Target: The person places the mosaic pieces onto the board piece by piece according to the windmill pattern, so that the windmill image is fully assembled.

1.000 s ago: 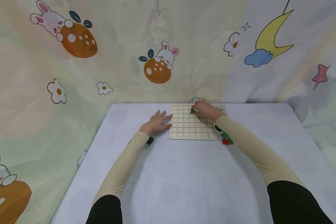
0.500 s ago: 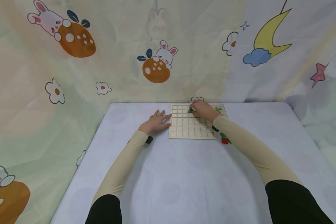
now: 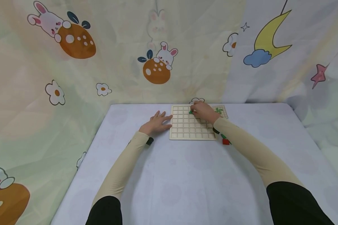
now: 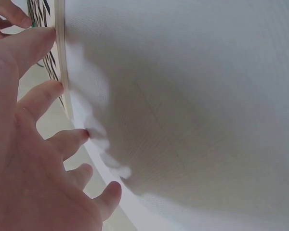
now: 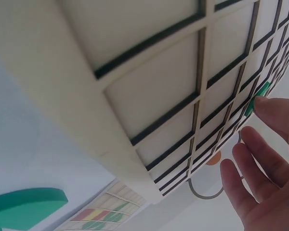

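Observation:
A pale wooden grid board (image 3: 192,134) lies at the far side of the white table. My left hand (image 3: 156,122) rests at its left edge, fingers spread, thumb and a fingertip touching the rim. Over the board's upper part, my right hand (image 3: 204,112) pinches a small green piece (image 3: 190,112) by a grid cell. The right wrist view shows the thumb against this green piece (image 5: 260,96); its far side is hidden, and the other fingers are loosely bent. Whether the piece sits fully in the cell, I cannot tell.
A card (image 3: 222,112) printed with a green leafy picture lies right of the board. A red block (image 3: 226,142) and green pieces (image 3: 223,136) lie near the board's lower right corner, partly behind the right sleeve. A patterned cloth (image 3: 115,62) hangs behind the table.
The right hand has shifted slightly left with the green piece, uncovering more of the printed card. More of the loose green pieces is now behind the sleeve. The left hand stays in place.

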Available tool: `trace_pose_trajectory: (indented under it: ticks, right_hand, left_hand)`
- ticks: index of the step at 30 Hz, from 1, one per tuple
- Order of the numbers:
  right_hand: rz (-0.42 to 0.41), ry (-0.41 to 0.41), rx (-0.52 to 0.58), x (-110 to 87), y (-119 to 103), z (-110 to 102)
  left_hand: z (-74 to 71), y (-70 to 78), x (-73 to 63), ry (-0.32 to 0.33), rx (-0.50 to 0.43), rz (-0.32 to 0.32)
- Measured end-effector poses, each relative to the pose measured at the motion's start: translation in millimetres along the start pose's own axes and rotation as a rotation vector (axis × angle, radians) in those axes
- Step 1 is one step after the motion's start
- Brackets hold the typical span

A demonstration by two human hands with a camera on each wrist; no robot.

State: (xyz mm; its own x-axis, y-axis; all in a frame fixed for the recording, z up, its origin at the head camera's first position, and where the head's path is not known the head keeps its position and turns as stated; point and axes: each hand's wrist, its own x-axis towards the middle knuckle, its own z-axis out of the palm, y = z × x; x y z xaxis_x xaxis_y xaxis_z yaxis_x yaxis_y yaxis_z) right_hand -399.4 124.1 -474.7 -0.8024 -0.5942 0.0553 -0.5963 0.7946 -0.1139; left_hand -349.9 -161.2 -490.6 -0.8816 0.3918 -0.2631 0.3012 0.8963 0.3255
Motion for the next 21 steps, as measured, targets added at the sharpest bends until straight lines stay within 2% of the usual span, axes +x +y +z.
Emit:
trace_pose_trajectory:
  ticks: [15,21]
  right_hand:
    - [0.009,0.022,0.013,-2.3,-0.9,1.7]
    - [0.005,0.002,0.054,-4.5,3.7,3.0]
  left_hand:
    - [-0.1,0.8,0.2,0.006,0.031,0.006]
    - [-0.1,2.0,-0.2,0.007,0.038,0.006]
